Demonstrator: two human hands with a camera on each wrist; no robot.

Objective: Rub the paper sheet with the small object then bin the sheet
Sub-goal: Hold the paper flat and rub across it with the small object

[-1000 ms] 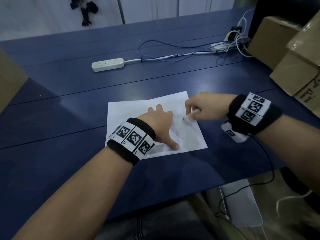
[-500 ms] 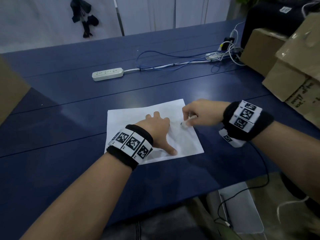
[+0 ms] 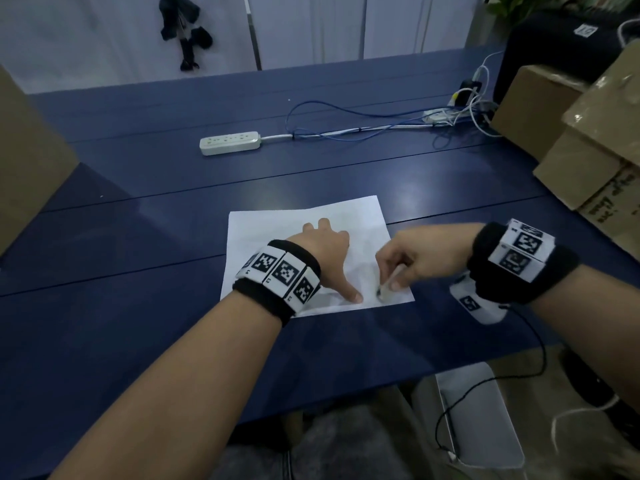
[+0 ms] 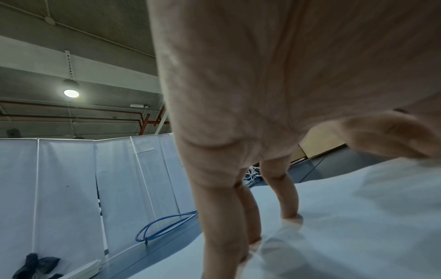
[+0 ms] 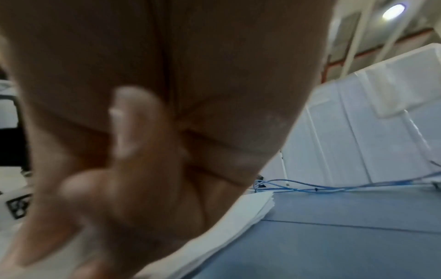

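A white paper sheet (image 3: 277, 230) lies flat on the blue table (image 3: 138, 271), near its front edge. My left hand (image 3: 329, 247) presses on the sheet with straight spread fingers; its fingertips (image 4: 290, 217) stand on the paper (image 4: 358, 217). My right hand (image 3: 401, 261) pinches a small whitish object (image 3: 389, 284), its dark lower tip touching the sheet's near right corner, just right of my left thumb. In the right wrist view the blurred right hand (image 5: 119, 169) fills the frame, with the paper's edge (image 5: 257, 205) beside it; the object is hidden there.
A white power strip (image 3: 229, 142) and blue cables (image 3: 346, 123) lie across the far table. Cardboard boxes (image 3: 595, 147) stand at the right, another box (image 3: 27, 161) at the left edge. A white bin (image 3: 481, 417) sits on the floor below the table's front right.
My right hand has drawn the small object from the sheet's right middle toward me, down to its near right corner. My left hand keeps pressing the paper in place.
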